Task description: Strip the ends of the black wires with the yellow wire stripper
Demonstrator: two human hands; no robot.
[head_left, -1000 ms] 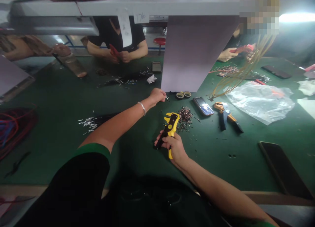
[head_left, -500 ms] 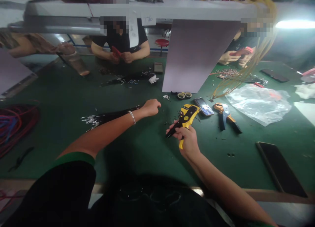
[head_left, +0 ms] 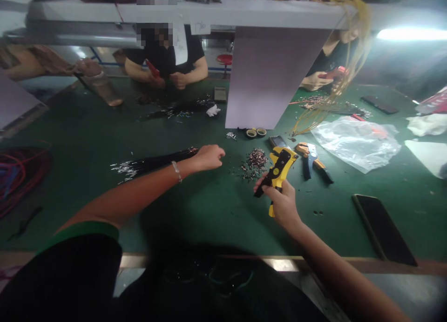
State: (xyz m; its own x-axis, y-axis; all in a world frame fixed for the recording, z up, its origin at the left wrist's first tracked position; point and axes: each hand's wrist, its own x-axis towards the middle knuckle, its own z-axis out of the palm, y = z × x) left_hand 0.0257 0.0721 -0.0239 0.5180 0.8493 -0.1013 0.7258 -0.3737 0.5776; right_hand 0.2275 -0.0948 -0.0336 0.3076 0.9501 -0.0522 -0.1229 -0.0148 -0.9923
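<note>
My right hand is wrapped around the handles of a yellow and black wire stripper, its head pointing up and away from me. Left of the tool lies a heap of small wire ends. My left hand, with a bracelet at the wrist, is closed with curled fingers at the right end of a bundle of black wires. Whatever those fingers hold, if anything, is hidden or too small to name. The bundle's shiny tips fan out on the left, behind my forearm.
A keypad phone, orange-and-blue pliers, a clear plastic bag and a dark smartphone lie on the right. Tape rolls sit before a white panel. Coiled wires lie left. Co-workers handle red tools across the table.
My right hand has moved right with the wire stripper, uncovering more of the heap of wire ends. My left hand stays closed beside the bundle. The whole view has shifted slightly.
</note>
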